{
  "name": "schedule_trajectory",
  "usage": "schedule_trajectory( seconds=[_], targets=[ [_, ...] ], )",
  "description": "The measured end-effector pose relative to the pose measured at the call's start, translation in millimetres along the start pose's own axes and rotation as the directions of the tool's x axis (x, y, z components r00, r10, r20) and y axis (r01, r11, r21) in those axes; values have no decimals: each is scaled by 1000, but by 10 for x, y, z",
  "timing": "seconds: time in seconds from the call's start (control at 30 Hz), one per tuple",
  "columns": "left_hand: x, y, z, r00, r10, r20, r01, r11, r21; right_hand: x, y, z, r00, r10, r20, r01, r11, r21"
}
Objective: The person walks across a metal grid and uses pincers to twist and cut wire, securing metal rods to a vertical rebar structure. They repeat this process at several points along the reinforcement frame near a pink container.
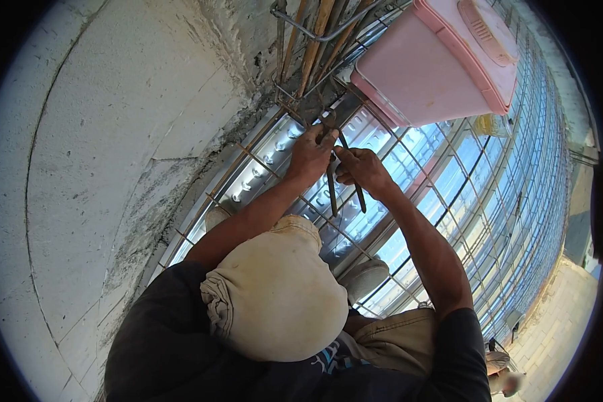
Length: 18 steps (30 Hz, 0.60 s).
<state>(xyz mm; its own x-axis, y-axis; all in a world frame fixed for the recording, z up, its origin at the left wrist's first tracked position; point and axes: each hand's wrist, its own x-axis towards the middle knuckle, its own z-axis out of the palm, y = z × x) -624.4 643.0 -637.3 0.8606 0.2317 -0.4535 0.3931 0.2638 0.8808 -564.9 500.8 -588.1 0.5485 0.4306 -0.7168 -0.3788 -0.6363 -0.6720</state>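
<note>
The long-handled metal pincers (331,181) hang over the rebar grid, jaws up and both handles pointing down. My left hand (308,159) has its fingers closed round the upper part of the pincers, close to the jaws and the wires at the grid's edge. Just right of it, my right hand (365,171) is closed in a pinch beside the handles. What sits between its fingertips is too small to make out. The rebar grid (412,153) lies over shiny perforated metal sheeting (362,137) under both hands.
A pink lidded container (422,63) stands on the grid at upper right. Wooden sticks (318,43) and bent rebar (308,30) rise at the top. A rough concrete surface (127,134) runs along the left. Part of another person (499,368) shows at lower right.
</note>
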Motion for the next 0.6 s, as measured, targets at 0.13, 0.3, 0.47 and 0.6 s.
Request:
schedule_trajectory(
  seconds=[0.13,0.3,0.47,0.6],
  targets=[
    [-34,-245,-4,976,-199,87,178,962,205,-165,-273,-213,990,-25,138,108,759,-642],
    [-107,-539,72,991,6,132,-105,638,763,-115,-110,-249,982,114,151,88,432,-898],
    [-8,-531,3,922,-319,219,288,943,165,-24,163,-755,963,60,264,203,486,-850],
    [-33,-654,143,921,-369,127,376,926,-28,-60,360,-610,970,-10,242,183,683,-707]
  ],
)
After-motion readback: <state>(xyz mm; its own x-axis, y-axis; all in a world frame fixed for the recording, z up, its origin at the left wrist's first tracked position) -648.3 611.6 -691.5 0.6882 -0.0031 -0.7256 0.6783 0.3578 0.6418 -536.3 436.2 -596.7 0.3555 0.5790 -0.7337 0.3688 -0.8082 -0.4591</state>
